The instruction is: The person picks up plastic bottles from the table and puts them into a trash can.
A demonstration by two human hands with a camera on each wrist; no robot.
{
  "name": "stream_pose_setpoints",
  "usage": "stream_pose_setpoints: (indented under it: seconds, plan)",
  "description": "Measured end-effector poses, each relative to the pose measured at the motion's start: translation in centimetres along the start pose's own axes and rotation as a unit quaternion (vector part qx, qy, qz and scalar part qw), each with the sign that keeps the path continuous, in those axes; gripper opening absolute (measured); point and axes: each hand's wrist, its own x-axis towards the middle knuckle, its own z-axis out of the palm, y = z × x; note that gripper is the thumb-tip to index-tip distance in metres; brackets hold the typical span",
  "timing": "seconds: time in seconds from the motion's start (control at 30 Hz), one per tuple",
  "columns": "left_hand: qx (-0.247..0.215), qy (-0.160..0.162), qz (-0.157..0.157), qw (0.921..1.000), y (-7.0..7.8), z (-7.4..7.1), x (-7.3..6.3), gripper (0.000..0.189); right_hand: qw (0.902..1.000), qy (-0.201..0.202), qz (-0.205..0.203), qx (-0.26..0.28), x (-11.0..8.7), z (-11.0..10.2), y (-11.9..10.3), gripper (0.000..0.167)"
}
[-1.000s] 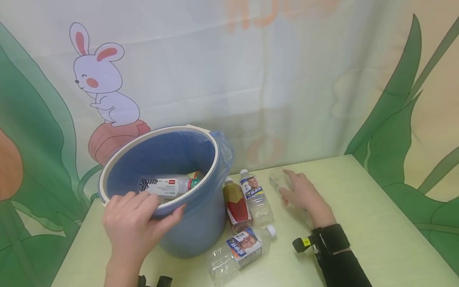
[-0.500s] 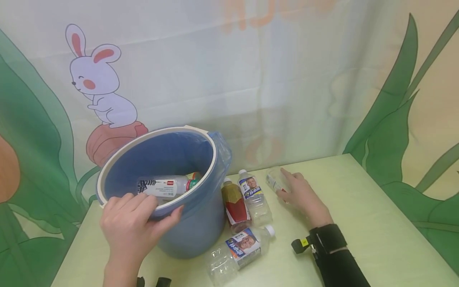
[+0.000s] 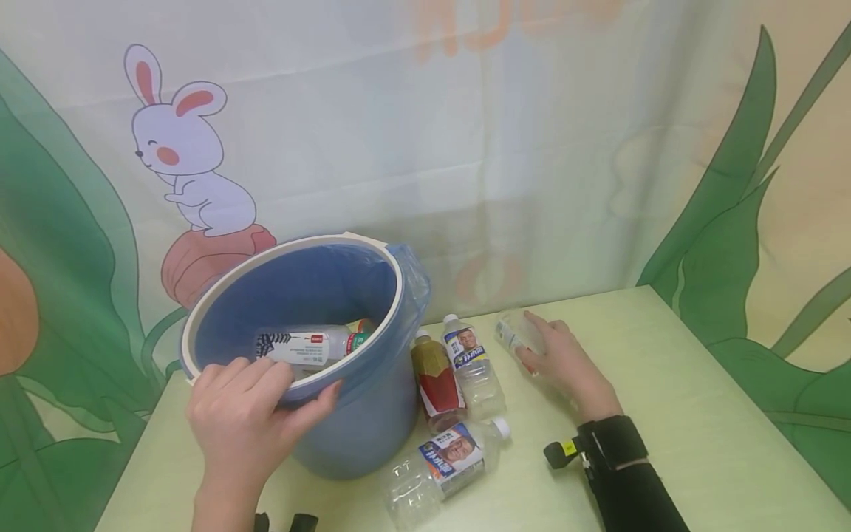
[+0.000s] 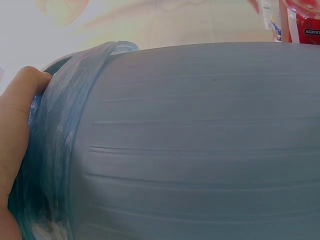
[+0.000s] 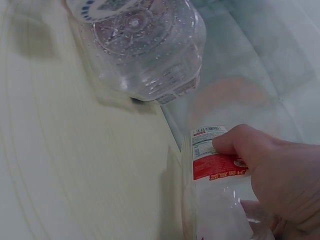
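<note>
My left hand [image 3: 246, 414] grips the near rim of a blue bin [image 3: 359, 421], fingers over the edge and thumb outside. The left wrist view shows its thumb by the plastic liner [image 4: 60, 115]. Inside the bin lies a clear bottle [image 3: 312, 346] with a white label. On the right, my right hand [image 3: 572, 369] holds a clear plastic bottle [image 3: 515, 334] at the table's back. Its red and white label [image 5: 215, 165] shows beside the thumb in the right wrist view, while much of the hand's other fingers is hidden.
Between bin and right hand lie a red and gold labelled bottle [image 3: 439, 384] and a clear bottle with a blue label [image 3: 475, 366]. Another blue-labelled clear bottle [image 3: 445, 469] lies nearer the front. A printed cloth [image 3: 532, 185] hangs behind the table [image 3: 705, 414].
The bottle at my right hand has turned, bringing its label into view. The right hand has shifted only slightly. My left hand keeps its place on the bin rim.
</note>
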Motion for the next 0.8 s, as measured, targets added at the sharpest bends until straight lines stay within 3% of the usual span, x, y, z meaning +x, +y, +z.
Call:
stream_pose_setpoints:
  seconds: [0.3,0.6,0.8]
  plan:
    - [-0.001,0.001,0.002,1.0,0.0,0.0,0.1,0.062,0.9987,-0.01,0.044,0.024,-0.3,-0.8,0.2,0.08]
    - [-0.001,0.002,0.004,1.0,0.0,0.0,0.2,0.062,0.9984,-0.005,0.038,0.041,-0.3,-1.4,1.2,0.078]
    - [-0.001,0.003,0.004,1.0,0.0,0.0,0.1,0.061,0.9969,0.013,0.048,0.06,-0.4,-3.1,0.6,0.079]
